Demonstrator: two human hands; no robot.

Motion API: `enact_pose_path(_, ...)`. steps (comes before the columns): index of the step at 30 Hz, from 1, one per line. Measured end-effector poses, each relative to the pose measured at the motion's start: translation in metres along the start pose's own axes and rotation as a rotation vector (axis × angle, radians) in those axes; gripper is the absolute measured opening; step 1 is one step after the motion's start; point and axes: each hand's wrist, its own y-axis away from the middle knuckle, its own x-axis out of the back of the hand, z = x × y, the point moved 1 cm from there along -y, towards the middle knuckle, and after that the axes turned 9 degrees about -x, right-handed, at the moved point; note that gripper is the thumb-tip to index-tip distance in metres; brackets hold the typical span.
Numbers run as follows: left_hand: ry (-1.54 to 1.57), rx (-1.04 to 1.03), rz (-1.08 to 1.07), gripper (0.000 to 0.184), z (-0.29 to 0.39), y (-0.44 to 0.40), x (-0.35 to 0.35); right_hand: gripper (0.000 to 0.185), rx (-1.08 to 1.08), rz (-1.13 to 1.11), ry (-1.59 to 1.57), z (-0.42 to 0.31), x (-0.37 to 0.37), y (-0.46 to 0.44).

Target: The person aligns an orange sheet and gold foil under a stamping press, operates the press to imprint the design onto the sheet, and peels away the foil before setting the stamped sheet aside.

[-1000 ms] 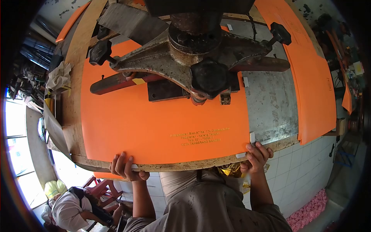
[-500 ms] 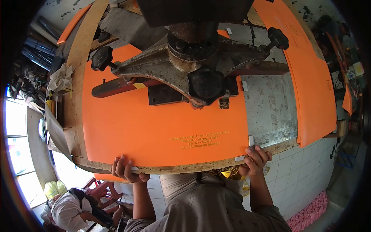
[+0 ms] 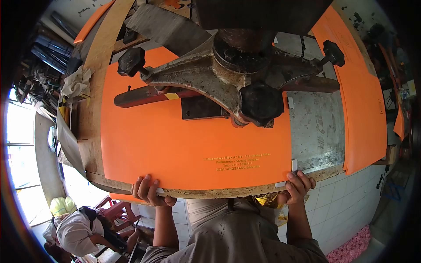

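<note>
An orange sheet (image 3: pixel 175 149) with lines of gold print lies on the board beneath a dark metal press head (image 3: pixel 237 74). At the sheet's lower left corner, my left hand (image 3: pixel 151 191) grips the board's front edge (image 3: pixel 219 193), fingertips on top beside a small white strip. By the lower right corner, my right hand (image 3: pixel 297 188) is closed round the same edge, next to two small white pieces (image 3: pixel 294 165). Both thumbs are below the edge. The middle of the sheet's far part is hidden under the press.
Right of the sheet is a grey metal plate (image 3: pixel 318 131), then a stack of orange sheets (image 3: pixel 366 122). A grey cloth (image 3: pixel 76 83) lies at the left. Another person (image 3: pixel 76 232) sits at the lower left. Gold foil (image 3: pixel 267 200) hangs below the board's edge.
The whole view has shifted, so the press, sheet and board appear further right and slightly lower. Both hands keep their places on the board's edge.
</note>
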Motion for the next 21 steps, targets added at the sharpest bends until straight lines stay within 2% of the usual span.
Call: enact_pose_path(21, 0.001, 0.006, 0.028, 0.053, -0.0002, 0.0042, -0.0021, 0.038, 0.024, 0.058, 0.04, 0.0027, -0.0069, 0.0016)
